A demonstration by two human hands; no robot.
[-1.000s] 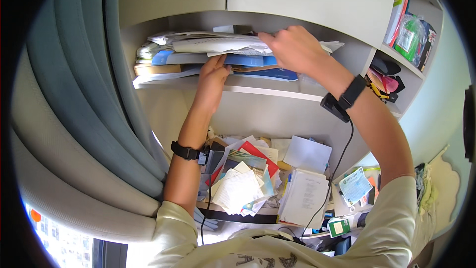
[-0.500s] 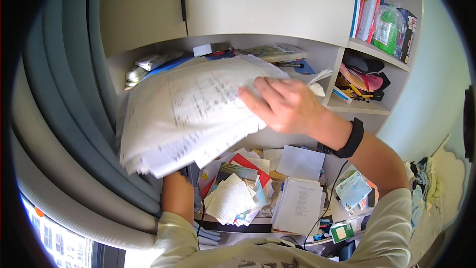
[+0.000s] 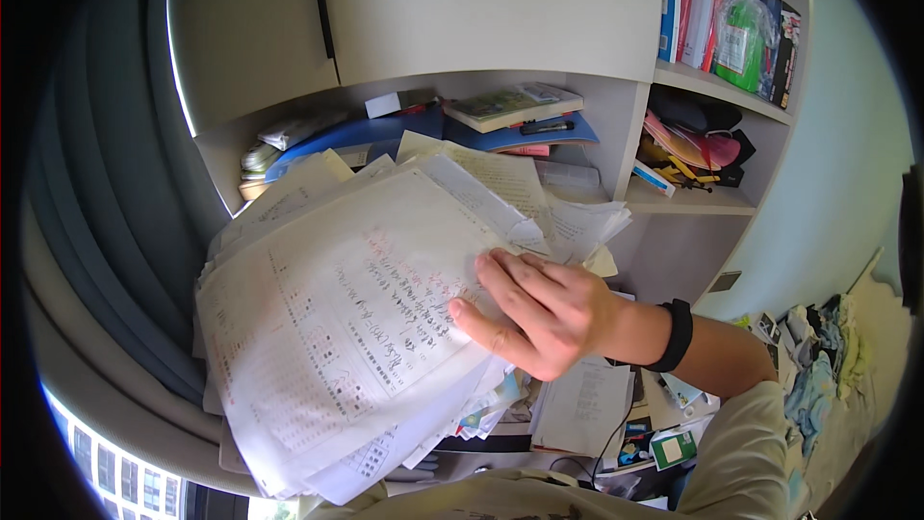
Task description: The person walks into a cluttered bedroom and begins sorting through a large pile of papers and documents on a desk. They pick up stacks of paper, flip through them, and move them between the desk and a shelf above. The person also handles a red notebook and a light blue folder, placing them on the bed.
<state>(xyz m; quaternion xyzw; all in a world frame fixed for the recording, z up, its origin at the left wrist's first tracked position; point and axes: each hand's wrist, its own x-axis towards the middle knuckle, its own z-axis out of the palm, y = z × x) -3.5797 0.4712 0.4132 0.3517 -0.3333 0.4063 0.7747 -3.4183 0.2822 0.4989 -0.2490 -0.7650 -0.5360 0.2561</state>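
Now resting the right hand [image 3: 549,320], loosely spread and unclenched, on top of the fanned paper stack [image 3: 327,337]; finding it sloping in front of the shelf [image 3: 616,120]; not showing the left hand, leaving its state impossible to tell.

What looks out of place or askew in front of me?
The paper stack at your right hand looks askew: its sheets fan out at different angles, and loose sheets jut past its upper-right edge. At the far right, crumpled fabric lies in an untidy heap. I see no spill.
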